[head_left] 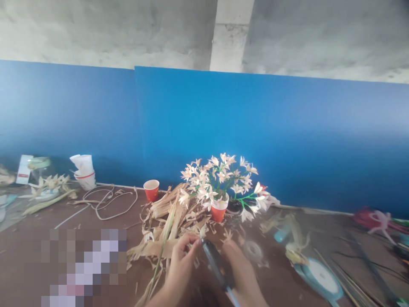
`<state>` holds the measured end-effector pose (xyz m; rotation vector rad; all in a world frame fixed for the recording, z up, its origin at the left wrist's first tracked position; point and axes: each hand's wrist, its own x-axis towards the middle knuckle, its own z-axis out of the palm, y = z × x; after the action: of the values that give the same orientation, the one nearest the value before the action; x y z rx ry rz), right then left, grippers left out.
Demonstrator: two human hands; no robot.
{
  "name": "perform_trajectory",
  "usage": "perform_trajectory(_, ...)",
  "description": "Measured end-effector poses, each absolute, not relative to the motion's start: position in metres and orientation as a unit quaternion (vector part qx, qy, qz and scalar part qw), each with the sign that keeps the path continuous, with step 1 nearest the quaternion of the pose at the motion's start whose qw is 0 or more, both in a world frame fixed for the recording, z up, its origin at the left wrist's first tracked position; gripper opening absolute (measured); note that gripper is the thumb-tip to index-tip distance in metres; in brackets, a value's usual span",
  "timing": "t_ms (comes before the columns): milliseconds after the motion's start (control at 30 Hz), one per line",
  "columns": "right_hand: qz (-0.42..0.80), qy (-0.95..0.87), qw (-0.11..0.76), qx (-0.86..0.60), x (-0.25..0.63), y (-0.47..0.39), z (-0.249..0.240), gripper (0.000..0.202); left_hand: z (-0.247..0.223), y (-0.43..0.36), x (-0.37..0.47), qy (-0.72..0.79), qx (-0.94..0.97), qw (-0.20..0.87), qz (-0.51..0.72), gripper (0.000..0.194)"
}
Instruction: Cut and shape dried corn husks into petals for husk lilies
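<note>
Near the bottom middle, my left hand (pixel 183 260) pinches a small pale husk flower (pixel 202 231) between thumb and fingertips. My right hand (pixel 241 268) is wrapped around a black glue gun (pixel 214 259), slightly blurred. The gun's tip points up and left, close beside the flower; whether they touch I cannot tell. A pale bluish rod (pixel 232 297) sticks out from its rear end. Beyond the hands, a red paper cup (pixel 219 212) holds a bunch of cream flowers (pixel 220 172) on green stems. Dried corn husks (pixel 172 209) lie in a heap behind my left hand.
Another red cup (pixel 151 190) stands near the blue partition (pixel 204 115). A white cable (pixel 102 217) loops at the left, before stacked white cups (pixel 84 172). A ribbon spool (pixel 321 275) and thin sticks (pixel 345 279) lie at right. A pixelated patch hides the lower left.
</note>
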<state>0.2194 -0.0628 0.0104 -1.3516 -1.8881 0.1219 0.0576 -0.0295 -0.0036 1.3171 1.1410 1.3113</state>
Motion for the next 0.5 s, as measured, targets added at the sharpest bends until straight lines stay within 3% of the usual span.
perform_trajectory(500, 0.018, -0.769, 0.318, -0.554, 0.233, -0.063, 0.025, 0.002, -0.004, -0.029, 0.057, 0.48, 0.524, 0.455, 0.537, 0.034)
